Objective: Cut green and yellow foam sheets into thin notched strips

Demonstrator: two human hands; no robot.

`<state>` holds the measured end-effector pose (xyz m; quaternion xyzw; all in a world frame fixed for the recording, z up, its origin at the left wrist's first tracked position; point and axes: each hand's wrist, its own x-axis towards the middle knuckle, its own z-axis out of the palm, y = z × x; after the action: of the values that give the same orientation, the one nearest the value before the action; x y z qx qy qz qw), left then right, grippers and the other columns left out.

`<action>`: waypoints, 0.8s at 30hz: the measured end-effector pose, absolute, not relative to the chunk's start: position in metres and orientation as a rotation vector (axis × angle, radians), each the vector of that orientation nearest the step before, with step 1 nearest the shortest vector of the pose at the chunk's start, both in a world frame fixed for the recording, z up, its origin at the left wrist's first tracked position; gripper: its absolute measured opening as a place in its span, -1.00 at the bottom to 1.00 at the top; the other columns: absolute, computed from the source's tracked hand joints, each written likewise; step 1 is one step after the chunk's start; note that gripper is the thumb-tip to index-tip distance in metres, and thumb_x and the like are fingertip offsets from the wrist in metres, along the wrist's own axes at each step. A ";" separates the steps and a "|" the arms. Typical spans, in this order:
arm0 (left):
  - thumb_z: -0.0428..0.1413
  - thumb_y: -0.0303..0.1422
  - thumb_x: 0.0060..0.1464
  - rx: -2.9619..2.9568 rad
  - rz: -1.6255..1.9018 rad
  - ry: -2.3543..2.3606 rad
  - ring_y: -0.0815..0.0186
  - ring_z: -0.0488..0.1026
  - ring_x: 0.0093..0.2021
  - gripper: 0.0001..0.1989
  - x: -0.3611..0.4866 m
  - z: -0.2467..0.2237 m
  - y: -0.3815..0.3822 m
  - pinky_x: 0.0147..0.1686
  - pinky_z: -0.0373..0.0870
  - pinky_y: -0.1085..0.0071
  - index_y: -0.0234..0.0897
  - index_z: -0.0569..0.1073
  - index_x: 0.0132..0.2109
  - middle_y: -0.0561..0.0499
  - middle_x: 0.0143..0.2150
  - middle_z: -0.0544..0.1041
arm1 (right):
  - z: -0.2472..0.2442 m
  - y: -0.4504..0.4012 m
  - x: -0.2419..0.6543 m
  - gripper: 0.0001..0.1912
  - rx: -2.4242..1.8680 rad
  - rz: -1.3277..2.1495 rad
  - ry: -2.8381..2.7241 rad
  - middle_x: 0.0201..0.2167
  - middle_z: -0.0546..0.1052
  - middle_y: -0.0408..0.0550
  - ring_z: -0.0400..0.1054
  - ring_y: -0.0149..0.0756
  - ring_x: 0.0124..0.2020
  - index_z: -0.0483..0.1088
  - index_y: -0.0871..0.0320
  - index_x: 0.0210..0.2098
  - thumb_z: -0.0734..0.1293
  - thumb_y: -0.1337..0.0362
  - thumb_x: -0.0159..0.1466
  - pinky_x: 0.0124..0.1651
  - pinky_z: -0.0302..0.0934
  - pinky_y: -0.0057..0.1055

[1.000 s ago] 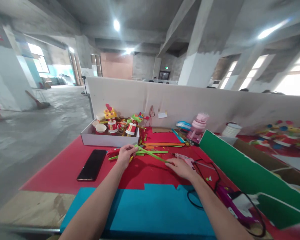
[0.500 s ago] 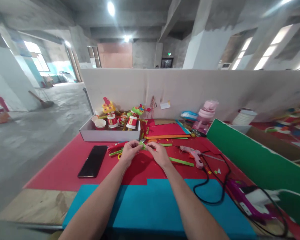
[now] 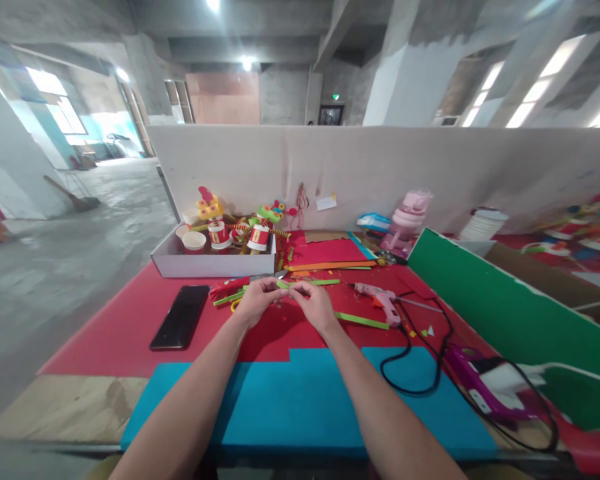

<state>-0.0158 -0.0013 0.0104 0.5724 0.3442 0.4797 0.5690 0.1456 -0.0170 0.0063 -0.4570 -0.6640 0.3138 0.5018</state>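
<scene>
My left hand (image 3: 258, 300) and my right hand (image 3: 312, 303) meet over the red table covering, fingertips pinched on a small green paper strip (image 3: 282, 285). Its folded shape between the fingers is partly covered. Close by my right hand lies a longer green strip (image 3: 363, 321), and another green strip (image 3: 327, 282) lies just behind it. Beside my left hand are more green strips (image 3: 225, 300), a red crumpled item (image 3: 230, 287) and a yellow scissors handle (image 3: 235, 305), partly hidden by the hand.
A black phone (image 3: 180, 318) lies left. Behind it, a white box (image 3: 213, 266) holds paper-cup figures. To the right are a pink glue gun (image 3: 380, 300) with a looping black cable, a purple power strip (image 3: 480, 387) and a green-sided box (image 3: 510, 327). Blue sheets (image 3: 290, 407) cover the front edge.
The camera view has shifted slightly, so the whole scene sits a bit higher and to the left. Both hands keep pinching the green paper strip, with fingers slightly repositioned.
</scene>
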 end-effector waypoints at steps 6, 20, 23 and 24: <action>0.32 -0.23 -0.20 1.301 1.165 0.845 0.46 0.28 -0.58 -0.69 -0.014 0.010 -0.001 -0.52 0.23 0.50 -0.40 0.57 -0.35 0.06 -0.59 0.42 | 0.008 -0.022 0.141 -0.81 -1.137 0.639 -1.627 -0.42 0.57 -0.07 0.44 -0.27 -0.35 0.47 0.14 -0.40 0.27 0.18 0.20 -0.25 0.26 -0.40; 0.33 -0.22 -0.23 1.179 1.223 0.886 0.48 0.26 -0.61 -0.69 -0.014 0.010 0.000 -0.56 0.17 0.51 -0.39 0.57 -0.39 0.06 -0.62 0.41 | 0.005 -0.024 0.140 -0.83 -1.205 0.278 -1.718 -0.40 0.56 -0.07 0.38 -0.23 -0.32 0.46 0.08 -0.40 0.24 0.24 0.25 0.06 0.15 -0.19; 0.33 -0.21 -0.24 1.201 1.223 0.903 0.47 0.27 -0.62 -0.69 -0.014 0.010 0.000 -0.56 0.17 0.50 -0.39 0.57 -0.40 0.06 -0.63 0.41 | 0.004 -0.024 0.139 -0.82 -1.200 0.329 -1.707 -0.33 0.57 -0.04 0.40 -0.20 -0.26 0.49 0.07 -0.33 0.26 0.18 0.25 -0.03 0.21 -0.27; 0.33 -0.20 -0.24 1.218 1.217 0.910 0.47 0.27 -0.61 -0.69 -0.013 0.010 0.000 -0.55 0.17 0.50 -0.39 0.57 -0.40 0.06 -0.64 0.41 | 0.003 -0.023 0.140 -0.79 -1.194 0.386 -1.706 -0.31 0.58 -0.03 0.41 -0.20 -0.24 0.49 0.08 -0.30 0.25 0.15 0.26 -0.09 0.23 -0.32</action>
<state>-0.0134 -0.0003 0.0097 0.5172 0.3863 0.5170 0.5621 0.1396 -0.0233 0.0034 -0.4915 -0.7022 0.1588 0.4901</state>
